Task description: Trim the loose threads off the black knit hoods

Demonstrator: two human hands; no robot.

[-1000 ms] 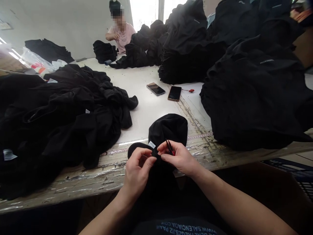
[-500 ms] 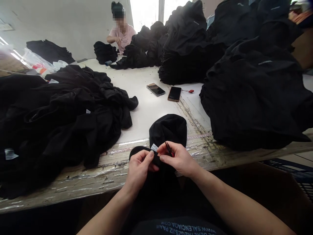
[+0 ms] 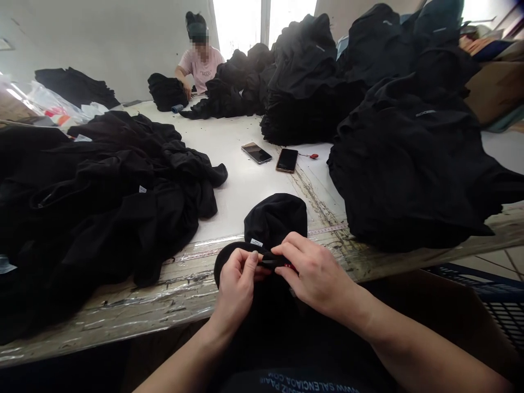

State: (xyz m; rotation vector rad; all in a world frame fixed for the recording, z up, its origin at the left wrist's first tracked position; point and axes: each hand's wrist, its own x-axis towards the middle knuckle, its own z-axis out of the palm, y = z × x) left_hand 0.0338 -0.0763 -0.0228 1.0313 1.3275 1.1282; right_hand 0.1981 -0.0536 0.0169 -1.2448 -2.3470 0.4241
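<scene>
A black knit garment (image 3: 274, 218) with a small white label (image 3: 256, 242) lies at the desk's (image 3: 245, 202) front edge, between both hands. The left grip (image 3: 236, 286) pinches a narrow fold of it; the right grip (image 3: 317, 267) closes narrowly on red-handled snips (image 3: 290, 267) at that fold. A large heap of black garments (image 3: 102, 207) lies left of the grips, and another (image 3: 409, 174) right.

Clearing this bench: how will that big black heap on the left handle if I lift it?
The black fabric heap looks floppy, so it will likely sag rather than lift as one mass. Its loose folds suggest pieces may slide apart and little weight for its bulk.
</scene>
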